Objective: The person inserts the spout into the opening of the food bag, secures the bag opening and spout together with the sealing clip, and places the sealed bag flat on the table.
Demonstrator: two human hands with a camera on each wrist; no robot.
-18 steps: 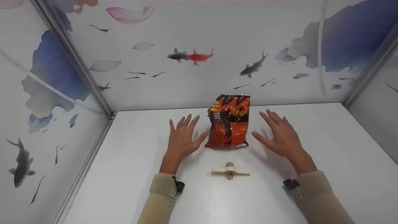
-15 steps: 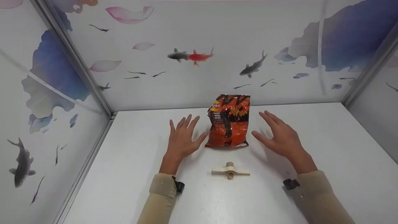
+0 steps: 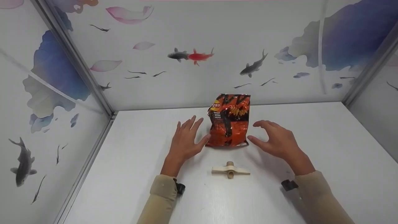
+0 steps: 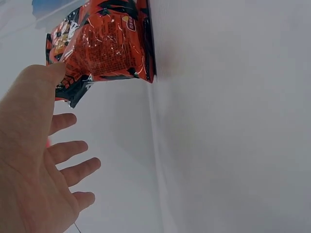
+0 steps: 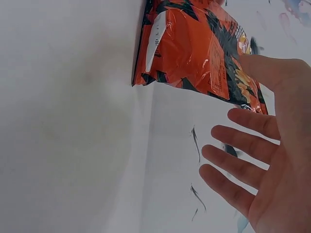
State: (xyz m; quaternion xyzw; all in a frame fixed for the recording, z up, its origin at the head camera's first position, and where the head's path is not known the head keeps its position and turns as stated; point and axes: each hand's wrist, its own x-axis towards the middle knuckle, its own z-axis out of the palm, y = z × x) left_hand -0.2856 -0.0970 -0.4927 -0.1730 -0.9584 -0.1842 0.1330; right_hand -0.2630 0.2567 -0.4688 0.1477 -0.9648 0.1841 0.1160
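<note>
Left panel [image 3: 15, 102]: white, printed with a grey fish and a blue patch, at 9 o'clock in the head view from the orange-and-black crisp bag [image 3: 229, 130], the hub for every hour here.
Pink petal prints [image 3: 105, 65]: on the back wall [image 3: 199, 34], toward 10 o'clock.
Left sleeve [image 3: 162, 188]: beige, between 7 and 8 o'clock, with a black wrist device [image 3: 180, 188] at its cuff.
Left hand [image 3: 185, 143]: between 8 and 9 o'clock, fingers apart and nearly straight, aimed toward 1 o'clock; its thumb tip meets the bag's edge by eye, though contact cannot be told.
Black-and-red fish print [image 3: 190, 56]: at 11 o'clock.
Crisp bag: upright near the far edge of the white table [image 3: 133, 149], between the two hands; a yellow logo shows on its front, and a white strip on its side in the right wrist view.
Cross-shaped wooden piece [image 3: 230, 170]: on the table at 6 o'clock, a short tube with a flat bar across it.
Grey fish print [image 3: 252, 67]: near 1 o'clock.
Right hand [image 3: 278, 141]: between 3 and 4 o'clock, thumb and fingers apart, the fingers loosely bent; its thumb tip is just beside the bag, contact unclear.
Right sleeve [image 3: 318, 194]: beige, past 4 o'clock.
</note>
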